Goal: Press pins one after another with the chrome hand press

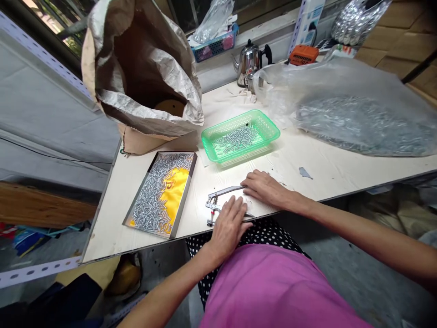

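Note:
Both of my hands rest on the white table [324, 168] near its front edge. My left hand [228, 225] lies flat with fingers stretched out over a metal clamp-like tool [215, 205]. My right hand [264, 187] lies palm down beside it, fingers touching the tool's upper bar. A flat tray with a yellow bottom [160, 193] sits to the left, partly covered with small silver metal pieces. A green plastic basket [241, 135] behind the hands holds more of the same pieces.
A large open paper sack [143, 73] stands at the back left. A big clear plastic bag of metal pieces [351, 109] lies at the right. A metal kettle [249, 61], a blue basket [215, 45] and an orange device [303, 54] are at the back.

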The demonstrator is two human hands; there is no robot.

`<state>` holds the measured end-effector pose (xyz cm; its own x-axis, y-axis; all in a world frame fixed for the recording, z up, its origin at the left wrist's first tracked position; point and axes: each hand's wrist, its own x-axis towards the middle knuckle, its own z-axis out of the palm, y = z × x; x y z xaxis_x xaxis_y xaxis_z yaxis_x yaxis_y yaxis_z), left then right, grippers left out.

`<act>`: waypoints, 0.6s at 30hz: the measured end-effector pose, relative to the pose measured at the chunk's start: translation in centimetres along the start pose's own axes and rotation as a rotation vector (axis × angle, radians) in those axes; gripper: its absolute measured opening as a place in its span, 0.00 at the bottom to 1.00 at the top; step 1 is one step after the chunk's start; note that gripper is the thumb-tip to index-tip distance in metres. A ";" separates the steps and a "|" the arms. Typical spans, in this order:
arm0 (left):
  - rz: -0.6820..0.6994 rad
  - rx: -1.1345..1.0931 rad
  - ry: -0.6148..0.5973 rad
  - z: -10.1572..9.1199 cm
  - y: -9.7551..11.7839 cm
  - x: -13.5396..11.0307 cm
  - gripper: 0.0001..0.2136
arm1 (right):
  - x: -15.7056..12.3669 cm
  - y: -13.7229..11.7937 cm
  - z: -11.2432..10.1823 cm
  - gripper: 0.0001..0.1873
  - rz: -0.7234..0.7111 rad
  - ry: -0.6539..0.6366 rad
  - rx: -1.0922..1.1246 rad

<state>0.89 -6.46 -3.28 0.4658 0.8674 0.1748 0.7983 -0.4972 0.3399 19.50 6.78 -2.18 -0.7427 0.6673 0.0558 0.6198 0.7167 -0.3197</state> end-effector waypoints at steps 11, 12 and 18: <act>-0.036 -0.172 0.017 0.5 0.5 0.5 0.24 | 5.1 -3.6 -0.7 0.06 -0.231 0.049 -0.057; -0.047 -0.178 0.016 0.7 0.5 0.4 0.24 | 5.4 -4.9 -0.4 0.05 -0.346 0.009 -0.047; -0.118 -0.174 -0.031 1.8 0.4 -0.5 0.24 | 7.3 -9.8 1.7 0.08 -0.662 -0.172 -0.117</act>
<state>1.65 -7.13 -4.86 0.3867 0.9170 0.0973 0.7713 -0.3795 0.5109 7.60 4.31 -0.23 -0.9976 0.0477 0.0497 0.0389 0.9855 -0.1651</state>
